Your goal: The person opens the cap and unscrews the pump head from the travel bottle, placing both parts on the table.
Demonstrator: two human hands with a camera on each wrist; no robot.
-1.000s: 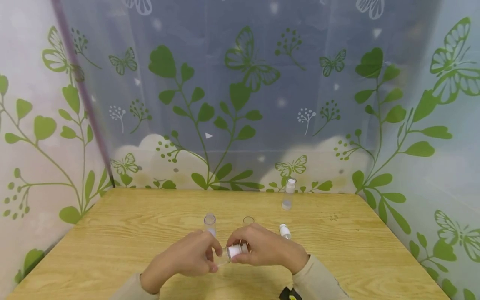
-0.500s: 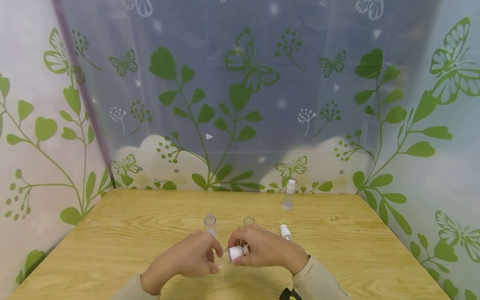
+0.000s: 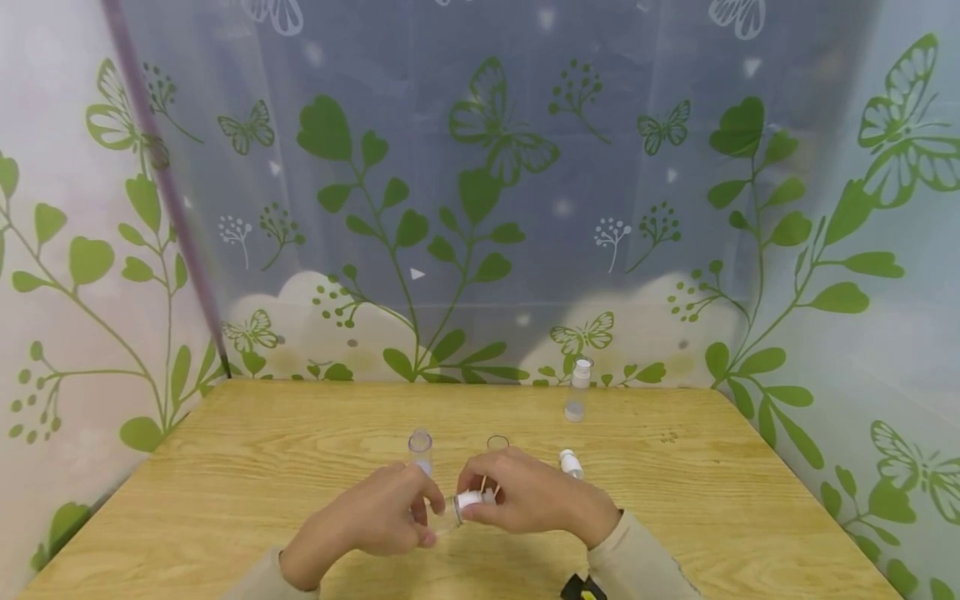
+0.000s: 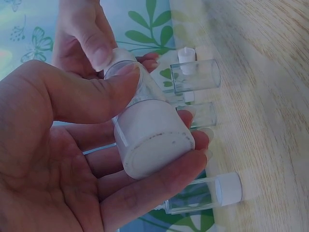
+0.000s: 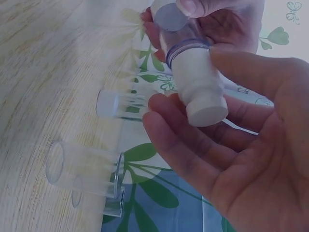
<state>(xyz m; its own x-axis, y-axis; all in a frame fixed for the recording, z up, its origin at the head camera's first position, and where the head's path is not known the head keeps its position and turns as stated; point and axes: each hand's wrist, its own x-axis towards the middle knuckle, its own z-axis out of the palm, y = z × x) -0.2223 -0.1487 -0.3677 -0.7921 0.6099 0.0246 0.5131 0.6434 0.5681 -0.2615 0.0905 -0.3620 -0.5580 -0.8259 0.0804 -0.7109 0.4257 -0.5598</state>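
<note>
Counted in the hands: one clear cylindrical bottle with a white round base, a bluish ring and a white stepped top (image 4: 154,140), lying tilted between left grip (image 3: 390,508) and right grip (image 3: 517,492), low over the pale wood-grain counter (image 3: 285,433). On the counter, in the head view: one clear tube with a purplish rim (image 3: 421,450), standing near the left fingers; one clear round-rimmed cylinder (image 3: 498,443), mostly hidden behind the right hand; one small white plastic pump piece (image 3: 570,463), just beyond the right hand; one clear upright bottle with white top and base (image 3: 577,393), farther back. At the lower edge, one black item with a yellow mark (image 3: 583,588), partly cut off.

Compared with half a second ago: less of the white top visible, with the right thumb farther over it; standing pieces and left grip much as before.

Left grip closed snugly, thumb pressing the clear body, fingers curled under the base. Right grip looser, thumb against the white top, fingers partly bent round the far side
</note>
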